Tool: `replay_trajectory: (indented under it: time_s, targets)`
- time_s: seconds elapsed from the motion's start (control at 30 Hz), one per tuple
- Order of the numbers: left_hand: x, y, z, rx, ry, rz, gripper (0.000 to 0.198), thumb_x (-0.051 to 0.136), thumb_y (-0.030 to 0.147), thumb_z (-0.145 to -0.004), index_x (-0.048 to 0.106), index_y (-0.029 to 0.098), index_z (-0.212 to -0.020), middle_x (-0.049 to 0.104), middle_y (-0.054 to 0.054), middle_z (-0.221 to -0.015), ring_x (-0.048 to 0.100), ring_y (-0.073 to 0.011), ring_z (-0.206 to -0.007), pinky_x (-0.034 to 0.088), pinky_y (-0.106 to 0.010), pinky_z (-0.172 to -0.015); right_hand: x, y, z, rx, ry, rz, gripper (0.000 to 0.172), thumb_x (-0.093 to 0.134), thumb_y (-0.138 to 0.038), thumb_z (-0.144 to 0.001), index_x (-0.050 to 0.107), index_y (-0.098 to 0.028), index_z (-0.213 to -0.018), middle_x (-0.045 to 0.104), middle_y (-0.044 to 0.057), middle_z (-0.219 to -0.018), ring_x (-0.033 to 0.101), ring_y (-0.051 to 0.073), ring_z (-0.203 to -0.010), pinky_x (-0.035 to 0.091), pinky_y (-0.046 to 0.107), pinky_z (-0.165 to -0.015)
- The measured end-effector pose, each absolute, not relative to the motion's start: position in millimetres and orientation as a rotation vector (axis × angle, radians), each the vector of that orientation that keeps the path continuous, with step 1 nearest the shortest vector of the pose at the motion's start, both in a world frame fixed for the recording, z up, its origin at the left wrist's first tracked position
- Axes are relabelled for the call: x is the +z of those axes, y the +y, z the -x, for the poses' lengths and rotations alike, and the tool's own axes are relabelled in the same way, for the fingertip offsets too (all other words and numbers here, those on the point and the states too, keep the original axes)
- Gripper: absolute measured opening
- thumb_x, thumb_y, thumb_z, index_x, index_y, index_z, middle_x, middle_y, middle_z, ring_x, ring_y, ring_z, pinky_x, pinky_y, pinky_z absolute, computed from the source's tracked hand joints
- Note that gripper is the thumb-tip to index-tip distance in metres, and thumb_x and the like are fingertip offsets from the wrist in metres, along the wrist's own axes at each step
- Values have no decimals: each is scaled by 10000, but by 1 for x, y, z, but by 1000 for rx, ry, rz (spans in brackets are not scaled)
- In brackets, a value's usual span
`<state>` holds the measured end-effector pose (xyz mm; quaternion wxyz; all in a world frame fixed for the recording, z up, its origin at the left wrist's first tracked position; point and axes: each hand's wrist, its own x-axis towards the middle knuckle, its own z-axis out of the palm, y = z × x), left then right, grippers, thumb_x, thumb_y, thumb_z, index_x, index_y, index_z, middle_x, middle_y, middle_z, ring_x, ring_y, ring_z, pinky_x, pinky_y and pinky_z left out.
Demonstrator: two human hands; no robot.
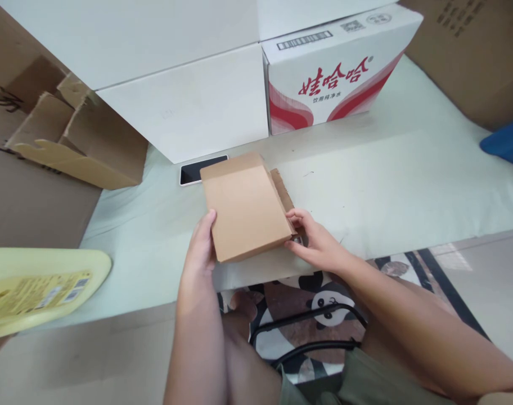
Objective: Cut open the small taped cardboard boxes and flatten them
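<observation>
Both hands, left hand and right hand, grasp opposite edges of cardboard box; open mat rightward.

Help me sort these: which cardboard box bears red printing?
The white box at the back right, with red characters and waves; the others are plain.

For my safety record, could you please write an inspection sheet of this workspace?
Surface: pale sheet, creased.
Job's things: small brown cardboard box, closed, side flap out at right.
Clutter: phone; white carton; red-printed carton; folded cardboard; yellow item; blue object.
Grippers: left hand holds box's left edge; right hand grips its right corner.
Cables: nothing seen.
Surroundings: panda mat, black tubes.
</observation>
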<state>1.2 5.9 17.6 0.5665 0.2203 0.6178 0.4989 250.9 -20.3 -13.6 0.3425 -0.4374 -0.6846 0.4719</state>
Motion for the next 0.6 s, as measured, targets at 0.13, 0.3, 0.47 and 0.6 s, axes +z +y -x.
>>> replay_trajectory:
  time_s: [0.13,0.3,0.47,0.6]
  targets:
    - [16,7,-1,1179,1464,-523,508,753,556,-668,721,148,-968,780,-149,-1005,722,-363,-1083,609,-422,-866,-13,-20,-251,1236,-1779,1127,476,604,-233,-881,386,-268,-1302,655,99,-1142,658,243,-1015,547,439,-887]
    - [16,8,-3,1179,1457,-523,508,757,565,-657,717,156,-955,779,-133,-955,732,-356,-1047,609,-421,-849,-13,-20,-251,1230,-1782,1135,474,602,-237,-880,388,-261,-1303,650,104,-1149,657,241,-1009,547,435,-881]
    - [16,8,-4,1194,1459,-516,498,753,562,-654,717,157,-942,780,-131,-938,733,-362,-1034,608,-422,-840,-15,-21,-251,1222,-1780,1129,484,607,-228,-878,390,-269,-1309,657,97,-1144,660,237,-988,548,428,-877]
    - [15,8,-3,1187,1449,-511,508,750,564,-667,725,153,-964,785,-139,-989,734,-356,-1046,608,-409,-843,-17,-21,-251,1220,-1778,1124,485,610,-234,-880,391,-269,-1311,655,102,-1162,661,239,-998,552,433,-880]
